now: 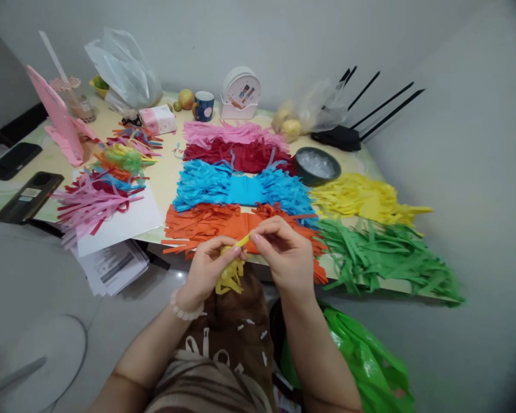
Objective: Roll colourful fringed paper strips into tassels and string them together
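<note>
A yellow paper tassel (229,279) hangs with its fringe below my left hand (212,265), whose thumb and fingers pinch its twisted top. My right hand (286,252) pinches the other end of that twist, a short way off to the right. Both hands are above the table's front edge, in front of the orange fringed paper (198,223). Behind it lie the blue fringed paper (246,189), the dark red fringed paper (215,152) and the pink fringed paper (227,132). To the right are the yellow fringed paper (361,198) and the green fringed paper (382,258).
Finished-looking multicoloured tassels (98,195) lie on white paper (146,215) at the left, near two phones (28,195) and a pink stand (58,115). A dark bowl (317,166), a mug (203,106) and a router (337,137) stand farther back. A green bag (361,355) is below.
</note>
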Available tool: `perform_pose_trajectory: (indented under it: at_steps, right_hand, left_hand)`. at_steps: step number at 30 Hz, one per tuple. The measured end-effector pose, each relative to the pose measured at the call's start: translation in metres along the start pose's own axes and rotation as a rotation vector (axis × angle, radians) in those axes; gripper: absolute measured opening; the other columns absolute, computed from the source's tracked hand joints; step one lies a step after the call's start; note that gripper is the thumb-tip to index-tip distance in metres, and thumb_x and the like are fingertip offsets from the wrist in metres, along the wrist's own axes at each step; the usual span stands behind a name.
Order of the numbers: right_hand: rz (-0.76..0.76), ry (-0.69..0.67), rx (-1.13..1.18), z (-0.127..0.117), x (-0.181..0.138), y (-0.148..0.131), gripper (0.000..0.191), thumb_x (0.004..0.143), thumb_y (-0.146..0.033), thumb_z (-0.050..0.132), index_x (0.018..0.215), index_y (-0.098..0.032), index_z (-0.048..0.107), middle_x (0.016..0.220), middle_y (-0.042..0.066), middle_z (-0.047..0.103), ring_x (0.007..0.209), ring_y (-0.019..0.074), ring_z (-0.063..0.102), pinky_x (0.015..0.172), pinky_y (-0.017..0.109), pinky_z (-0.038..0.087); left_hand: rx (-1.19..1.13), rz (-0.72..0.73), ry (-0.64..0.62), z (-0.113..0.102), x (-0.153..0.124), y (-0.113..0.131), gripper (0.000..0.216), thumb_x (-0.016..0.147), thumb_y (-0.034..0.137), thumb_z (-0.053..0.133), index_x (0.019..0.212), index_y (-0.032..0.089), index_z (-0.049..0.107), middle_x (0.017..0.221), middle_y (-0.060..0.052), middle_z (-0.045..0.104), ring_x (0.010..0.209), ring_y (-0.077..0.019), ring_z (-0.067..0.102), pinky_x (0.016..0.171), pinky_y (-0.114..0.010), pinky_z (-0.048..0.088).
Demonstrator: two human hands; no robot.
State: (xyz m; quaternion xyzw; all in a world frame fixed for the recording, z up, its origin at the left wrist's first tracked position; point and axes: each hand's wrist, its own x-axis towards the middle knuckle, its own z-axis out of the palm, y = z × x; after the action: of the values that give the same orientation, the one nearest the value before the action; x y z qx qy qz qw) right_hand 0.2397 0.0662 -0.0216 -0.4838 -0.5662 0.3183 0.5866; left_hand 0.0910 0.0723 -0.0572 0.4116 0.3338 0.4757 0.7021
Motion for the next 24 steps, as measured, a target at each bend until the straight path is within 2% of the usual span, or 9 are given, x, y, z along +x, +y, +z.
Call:
perform_pose_trajectory:
  at_steps: [6,8,10,12,15,17,18,22,24]
  right_hand:
    - [-0.037,0.076,0.002,0.020,0.002,0.000,0.012,0.084,-0.024,0.071,0.073,-0.022,0.066,0.075,0.001,0.060,0.072,0.0162,0.057,0.064,0.029,0.047]
    - [-0.015,0.040,0.022,0.026,-0.001,0.001,0.011,0.084,-0.026,0.072,0.075,-0.022,0.067,0.077,0.002,0.062,0.075,0.0171,0.059,0.067,0.029,0.050]
    - [0.044,-0.033,0.075,0.027,-0.006,0.004,0.006,0.083,-0.028,0.073,0.085,-0.024,0.070,0.080,0.002,0.065,0.075,0.0172,0.062,0.068,0.029,0.052]
    - [0.110,-0.066,0.133,0.025,-0.012,0.012,0.016,0.083,-0.031,0.074,0.098,-0.025,0.071,0.082,0.002,0.067,0.074,0.0161,0.063,0.067,0.028,0.053]
    - [0.188,-0.052,0.155,0.025,-0.022,0.025,0.018,0.085,-0.034,0.072,0.101,-0.024,0.071,0.082,0.003,0.069,0.071,0.0151,0.064,0.065,0.026,0.053]
    - [0.223,-0.084,0.152,0.031,-0.026,0.031,0.018,0.086,-0.037,0.071,0.097,-0.023,0.072,0.082,0.004,0.071,0.072,0.0160,0.066,0.064,0.025,0.054]
    - [0.232,-0.114,0.155,0.034,-0.028,0.032,0.018,0.086,-0.038,0.070,0.096,-0.023,0.073,0.082,0.004,0.072,0.073,0.0166,0.067,0.065,0.026,0.055]
    - [0.223,-0.168,0.148,0.038,-0.031,0.032,0.018,0.086,-0.039,0.069,0.095,-0.023,0.073,0.084,0.005,0.073,0.074,0.0173,0.069,0.066,0.026,0.057]
    - [0.219,-0.134,0.127,0.028,-0.035,0.034,0.018,0.086,-0.039,0.070,0.095,-0.023,0.074,0.082,0.004,0.073,0.070,0.0163,0.068,0.064,0.026,0.057]
  left_hand:
    - [-0.228,-0.125,0.103,0.007,-0.005,-0.010,0.036,0.066,0.046,0.084,0.071,0.015,0.067,0.064,0.000,0.063,0.058,-0.0094,0.056,0.059,-0.021,0.045]
    - [-0.228,-0.177,0.130,-0.005,-0.013,-0.009,0.041,0.065,0.051,0.084,0.071,0.015,0.065,0.061,0.001,0.060,0.056,-0.0100,0.055,0.057,-0.022,0.044]
    - [-0.112,-0.202,0.224,-0.039,-0.027,0.004,0.044,0.065,0.056,0.081,0.072,0.015,0.064,0.062,0.000,0.059,0.055,-0.0115,0.054,0.055,-0.024,0.044]
    - [0.173,-0.114,0.469,-0.091,-0.047,0.034,0.046,0.068,0.060,0.077,0.075,0.017,0.065,0.066,-0.002,0.061,0.056,-0.0139,0.053,0.055,-0.028,0.044]
    - [0.984,0.459,1.030,-0.174,-0.070,0.095,0.033,0.077,0.052,0.073,0.085,0.020,0.072,0.097,-0.007,0.066,0.087,-0.0212,0.058,0.081,-0.037,0.048]
    - [1.494,0.617,1.201,-0.212,-0.067,0.126,0.031,0.079,0.049,0.072,0.092,0.021,0.077,0.108,-0.010,0.063,0.105,-0.0287,0.054,0.097,-0.047,0.040]
    - [1.630,0.600,1.141,-0.222,-0.059,0.133,0.031,0.084,0.048,0.068,0.095,0.020,0.077,0.103,-0.011,0.063,0.101,-0.0285,0.055,0.095,-0.046,0.040]
    - [1.822,0.238,0.538,-0.229,-0.003,0.111,0.037,0.097,0.039,0.048,0.111,0.017,0.074,0.095,-0.010,0.063,0.086,-0.0236,0.057,0.077,-0.034,0.044]
    - [1.852,0.181,0.416,-0.226,0.021,0.093,0.034,0.096,0.034,0.049,0.110,0.016,0.074,0.096,-0.011,0.064,0.085,-0.0232,0.058,0.076,-0.033,0.043]
